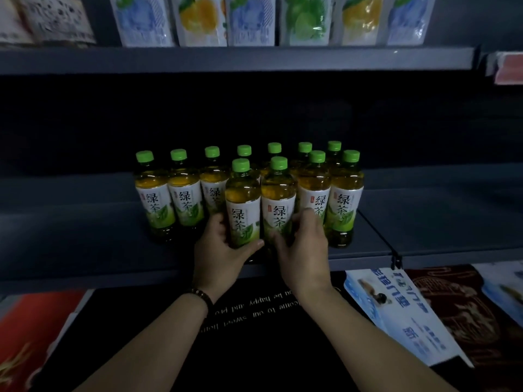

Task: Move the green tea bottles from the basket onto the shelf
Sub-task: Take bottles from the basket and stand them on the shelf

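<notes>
Several green tea bottles with green caps and white labels stand in rows on the dark shelf (85,239). My left hand (219,250) wraps the lower part of the front-left bottle (242,202). My right hand (304,247) wraps the bottle beside it (278,199). Both bottles stand upright at the shelf's front, touching each other. Another front pair (342,199) stands to the right, and a back row (184,190) runs behind. No basket is in view.
An upper shelf (226,59) carries flat drink pouches (198,21). A shelf divider and price clip (396,261) sit to the right. Below lie a black mat with white lettering (254,321), a blue-white packet (402,312) and red packaging (25,335).
</notes>
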Demonstrator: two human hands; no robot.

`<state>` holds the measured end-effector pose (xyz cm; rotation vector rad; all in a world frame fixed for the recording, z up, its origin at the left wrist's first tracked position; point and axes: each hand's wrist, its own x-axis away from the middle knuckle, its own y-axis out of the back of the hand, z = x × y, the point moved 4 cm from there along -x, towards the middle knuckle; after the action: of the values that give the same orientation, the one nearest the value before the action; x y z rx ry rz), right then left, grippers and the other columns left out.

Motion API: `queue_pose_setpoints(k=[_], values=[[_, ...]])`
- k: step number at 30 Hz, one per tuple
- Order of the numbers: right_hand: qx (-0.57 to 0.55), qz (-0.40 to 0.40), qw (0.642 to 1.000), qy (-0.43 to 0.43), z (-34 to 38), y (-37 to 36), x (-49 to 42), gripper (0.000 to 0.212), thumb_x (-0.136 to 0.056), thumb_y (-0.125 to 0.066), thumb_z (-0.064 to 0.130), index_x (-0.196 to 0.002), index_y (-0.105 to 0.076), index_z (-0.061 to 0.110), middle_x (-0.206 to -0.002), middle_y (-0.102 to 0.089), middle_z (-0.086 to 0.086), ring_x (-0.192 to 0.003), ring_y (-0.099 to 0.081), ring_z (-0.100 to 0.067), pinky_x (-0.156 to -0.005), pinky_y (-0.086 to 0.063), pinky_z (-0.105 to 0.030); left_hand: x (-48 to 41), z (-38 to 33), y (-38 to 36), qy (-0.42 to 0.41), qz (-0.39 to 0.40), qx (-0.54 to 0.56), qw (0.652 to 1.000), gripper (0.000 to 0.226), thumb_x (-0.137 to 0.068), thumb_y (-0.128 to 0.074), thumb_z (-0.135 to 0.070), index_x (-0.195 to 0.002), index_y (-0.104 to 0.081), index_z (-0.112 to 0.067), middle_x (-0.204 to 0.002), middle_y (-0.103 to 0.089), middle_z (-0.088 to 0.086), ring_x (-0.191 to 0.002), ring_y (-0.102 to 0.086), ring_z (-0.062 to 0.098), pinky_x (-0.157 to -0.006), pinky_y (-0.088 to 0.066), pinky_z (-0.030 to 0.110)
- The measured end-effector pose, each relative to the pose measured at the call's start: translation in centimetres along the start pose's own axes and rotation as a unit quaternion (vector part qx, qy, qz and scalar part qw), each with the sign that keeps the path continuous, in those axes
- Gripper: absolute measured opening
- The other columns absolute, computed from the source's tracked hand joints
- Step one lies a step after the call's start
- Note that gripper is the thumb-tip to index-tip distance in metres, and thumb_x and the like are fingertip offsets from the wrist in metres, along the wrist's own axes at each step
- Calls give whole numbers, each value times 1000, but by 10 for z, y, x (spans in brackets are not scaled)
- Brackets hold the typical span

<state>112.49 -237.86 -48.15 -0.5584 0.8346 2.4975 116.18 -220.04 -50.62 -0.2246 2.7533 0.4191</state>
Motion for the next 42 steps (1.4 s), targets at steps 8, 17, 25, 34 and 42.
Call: queue_pose_setpoints(k=[8, 17, 25, 34, 42], values=[[143, 50, 987, 50, -10, -10, 32, 47, -93, -75, 20, -130, -48, 30, -132, -43, -4, -112, -60, -32, -67, -60, -41, 6, 10, -1, 20, 39, -6, 999, 60, -78, -95, -14, -129, -67, -30, -117, -78, -14, -108, -75, 1, -94, -63, 29], [190, 116, 973, 64, -21, -20, 41, 76, -89, -67, 26, -160, -40, 32, -157, -35, -14, -138, -48, -35, -111, -51, -45, -9, 5, -14, 38, -13, -58, 998, 68, -69, -101, -21, -122, -58, -27, -104, -74, -12, -99, -76, 12, -87, -66, 39], [214, 161, 962, 51, -17, -19, 35, 81, -93, -64, 19, -166, -30, 31, -171, -16, -15, -154, -32, -34, -125, -33, -39, -10, 6, -19, 46, -23, -66, 997, 66, -70, -100, -21, -122, -58, -23, -103, -70, -14, -101, -75, 15, -89, -65, 41], [74, 201, 974, -68, -1, -11, 30, 88, -74, -66, 45, -157, -38, 39, -168, -23, -2, -154, -32, -31, -122, -37, -51, 5, -2, -14, 86, 57, -70, 992, 77, -84, -88, -17, -150, -47, -22, -135, -68, -6, -126, -67, 19, -109, -55, 42], [94, 239, 964, -63, 0, -25, 24, 82, -88, -74, 45, -160, -36, 37, -174, -17, 11, -158, -25, -19, -124, -19, -53, -6, -4, 2, 112, 98, -84, 985, 66, -92, -80, -18, -149, -47, -22, -136, -67, -3, -126, -65, 21, -99, -50, 33]])
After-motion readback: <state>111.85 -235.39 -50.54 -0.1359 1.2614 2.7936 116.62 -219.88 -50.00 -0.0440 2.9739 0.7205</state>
